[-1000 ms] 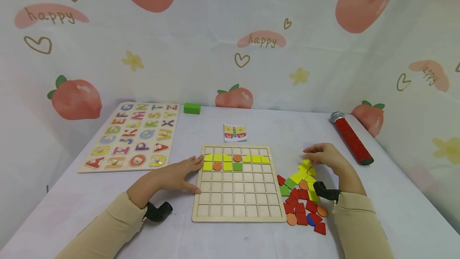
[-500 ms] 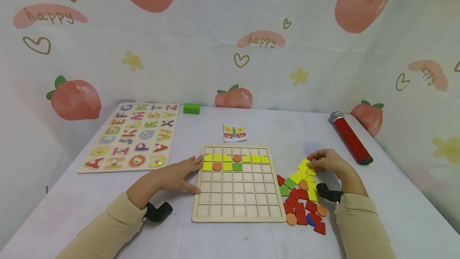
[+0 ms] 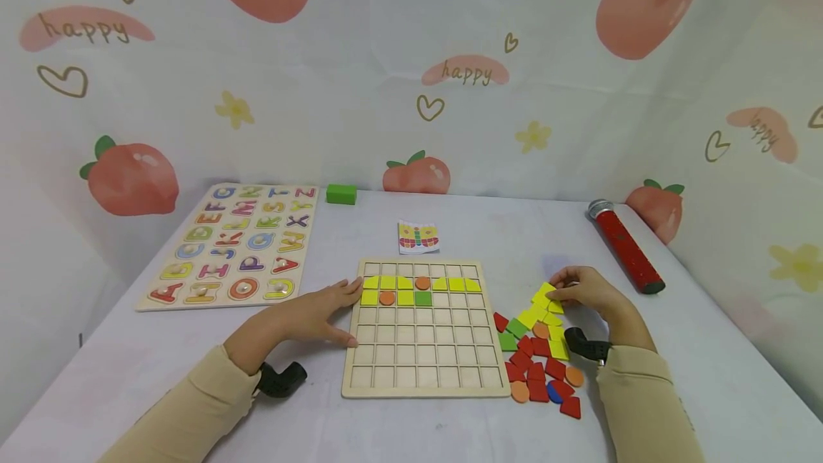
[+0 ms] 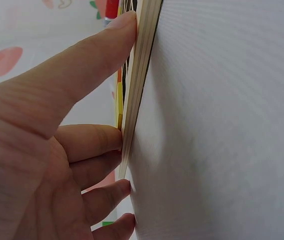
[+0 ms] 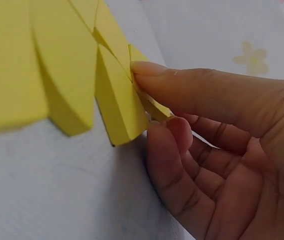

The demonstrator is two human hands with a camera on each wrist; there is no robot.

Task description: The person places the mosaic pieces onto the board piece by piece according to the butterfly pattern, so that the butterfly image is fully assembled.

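A wooden grid board lies flat, with yellow, orange and green tiles in its upper rows. My left hand rests against the board's left edge, fingers spread. In the left wrist view the thumb lies on the board's side edge and fingertips touch it lower down. Right of the board is a pile of loose tiles, mostly red and yellow. At its top end my right hand pinches a yellow tile between thumb and index finger; other yellow tiles lie against it.
A small picture card with a butterfly pattern lies behind the board. The alphabet puzzle board stands at the left, a green block at the back, and a red microphone at the right.
My right hand has come down from above the pile onto the yellow tiles and closed its fingertips on one. My left hand stays at the board's edge.
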